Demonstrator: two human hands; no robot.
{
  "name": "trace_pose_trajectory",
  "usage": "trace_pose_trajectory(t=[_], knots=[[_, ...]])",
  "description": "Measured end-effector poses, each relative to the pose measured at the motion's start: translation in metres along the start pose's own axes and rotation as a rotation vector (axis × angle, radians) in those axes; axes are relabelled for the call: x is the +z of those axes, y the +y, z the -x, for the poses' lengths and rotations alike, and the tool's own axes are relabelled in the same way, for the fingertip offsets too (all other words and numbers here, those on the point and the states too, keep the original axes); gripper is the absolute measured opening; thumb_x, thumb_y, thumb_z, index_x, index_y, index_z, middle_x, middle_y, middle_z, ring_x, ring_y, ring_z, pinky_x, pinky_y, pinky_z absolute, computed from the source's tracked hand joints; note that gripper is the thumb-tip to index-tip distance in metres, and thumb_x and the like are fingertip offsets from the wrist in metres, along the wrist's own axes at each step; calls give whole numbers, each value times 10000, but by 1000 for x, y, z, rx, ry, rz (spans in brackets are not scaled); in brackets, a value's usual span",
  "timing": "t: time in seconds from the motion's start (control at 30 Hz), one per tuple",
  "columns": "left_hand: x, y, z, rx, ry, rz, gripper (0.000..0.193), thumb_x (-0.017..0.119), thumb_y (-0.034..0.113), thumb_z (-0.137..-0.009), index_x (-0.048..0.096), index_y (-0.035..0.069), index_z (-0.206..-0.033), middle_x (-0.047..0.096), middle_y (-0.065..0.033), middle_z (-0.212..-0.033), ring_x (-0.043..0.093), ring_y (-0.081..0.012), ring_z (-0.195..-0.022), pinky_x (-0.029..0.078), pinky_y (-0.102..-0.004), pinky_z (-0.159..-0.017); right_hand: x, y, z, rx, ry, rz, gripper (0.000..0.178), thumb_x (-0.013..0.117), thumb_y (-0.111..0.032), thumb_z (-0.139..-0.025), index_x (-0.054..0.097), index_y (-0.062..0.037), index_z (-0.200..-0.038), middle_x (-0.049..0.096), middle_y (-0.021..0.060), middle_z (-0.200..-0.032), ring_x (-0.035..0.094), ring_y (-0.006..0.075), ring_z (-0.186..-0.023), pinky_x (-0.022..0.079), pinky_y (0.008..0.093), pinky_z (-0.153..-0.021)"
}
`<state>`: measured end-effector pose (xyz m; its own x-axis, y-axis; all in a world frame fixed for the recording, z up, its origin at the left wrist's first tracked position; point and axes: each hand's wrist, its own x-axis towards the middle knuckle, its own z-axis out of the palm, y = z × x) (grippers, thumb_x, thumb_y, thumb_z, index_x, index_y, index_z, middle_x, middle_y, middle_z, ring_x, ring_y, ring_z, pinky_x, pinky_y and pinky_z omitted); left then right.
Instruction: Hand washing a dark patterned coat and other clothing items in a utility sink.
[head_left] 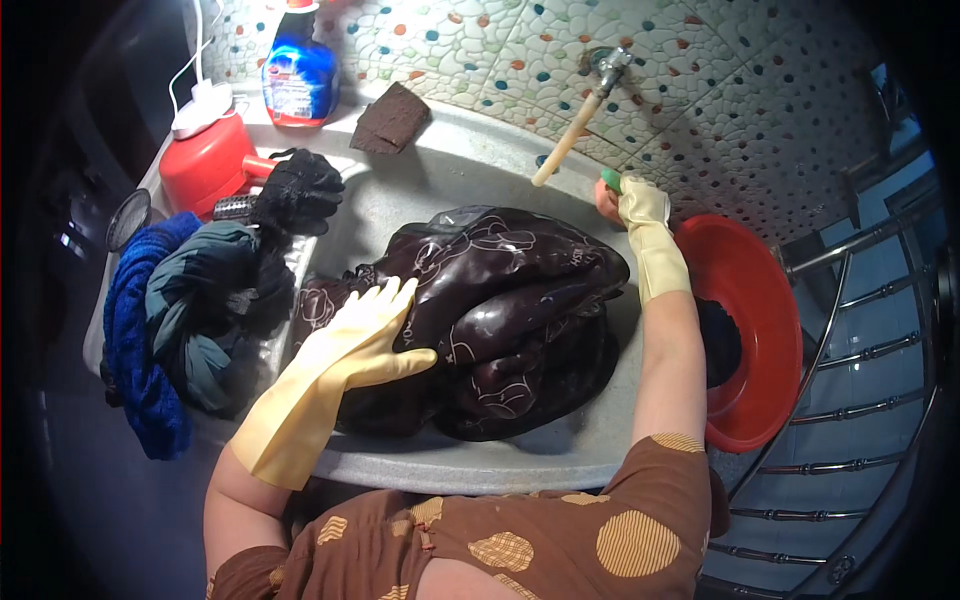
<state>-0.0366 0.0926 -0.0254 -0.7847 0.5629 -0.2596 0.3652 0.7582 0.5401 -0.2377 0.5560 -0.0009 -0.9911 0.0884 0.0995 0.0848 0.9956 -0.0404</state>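
A glossy, dark purple-brown bundle of material with white line drawings [510, 300] lies crumpled in the grey sink [460, 190]. My left hand [370, 335], in a pale yellow rubber glove, rests on its left part with fingers spread and thumb apart. My right hand [645, 205], gloved alike, is stretched to the sink's far right corner. Its fingers are closed at a small green and orange-pink thing [607, 195], mostly hidden by the glove, so its kind cannot be told. A tap with a pale hose [568, 138] hangs from the wall just left of that hand.
Left, a blue towel [150, 320], grey-green cloth [205, 300] and black gloves [300, 190] lie by a red plastic jug [207, 165]. Behind are a blue spray bottle [300, 75] and a brown scouring pad [391, 118]. A red basin [765, 340] with dark cloth and metal rack [850, 410] stand right.
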Motion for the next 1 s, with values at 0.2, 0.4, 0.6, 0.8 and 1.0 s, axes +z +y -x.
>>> trace_pose_trajectory(t=[0.2, 0.4, 0.6, 0.8, 1.0], knots=[[4, -1, 9, 17, 50, -80, 991, 654, 528, -846, 225, -70, -1510, 299, -362, -1511, 322, -480, -1412, 259, -547, -1166, -26, -54, 40, 54, 429, 214, 323, 571, -358, -913, 610, -183, -1182, 705, 115, -1073, 691, 374, -927, 534, 510, -805], [33, 18, 22, 82, 242, -319, 714, 606, 242, -893, 318, -134, -1428, 429, -359, -1387, 530, -471, -1167, 444, -571, -983, -56, -152, 153, -168, 136, 94, 395, 641, -380, -875, 599, -181, -1213, 708, 132, -1036, 688, 354, -933, 534, 490, -825], [14, 21, 25, 196, 246, -84, 316, 533, 223, -903, 618, -66, -999, 619, -308, -1066, 633, -409, -974, 519, -480, -833, -14, -167, 167, -372, -60, 94, 424, 624, -326, -933, 586, -92, -1284, 676, 191, -1127, 628, 384, -1086, 492, 443, -926], [5, -57, -16, 1, 840, -186, 300, 473, 252, -951, 665, 40, -858, 686, -191, -831, 662, -375, -853, 504, -471, -780, 3, -163, 164, -396, 8, -209, 394, 481, -223, -999, 538, -89, -1366, 629, 210, -1255, 569, 386, -1199, 459, 431, -1001], [10, -31, -10, -158, 451, -272, 471, 569, 504, -879, 711, 63, -966, 726, -169, -954, 698, -344, -953, 534, -415, -832, -46, -243, 207, -287, 35, -29, 374, 528, -182, -924, 601, -160, -1290, 685, 183, -1072, 650, 377, -1010, 510, 453, -889]])
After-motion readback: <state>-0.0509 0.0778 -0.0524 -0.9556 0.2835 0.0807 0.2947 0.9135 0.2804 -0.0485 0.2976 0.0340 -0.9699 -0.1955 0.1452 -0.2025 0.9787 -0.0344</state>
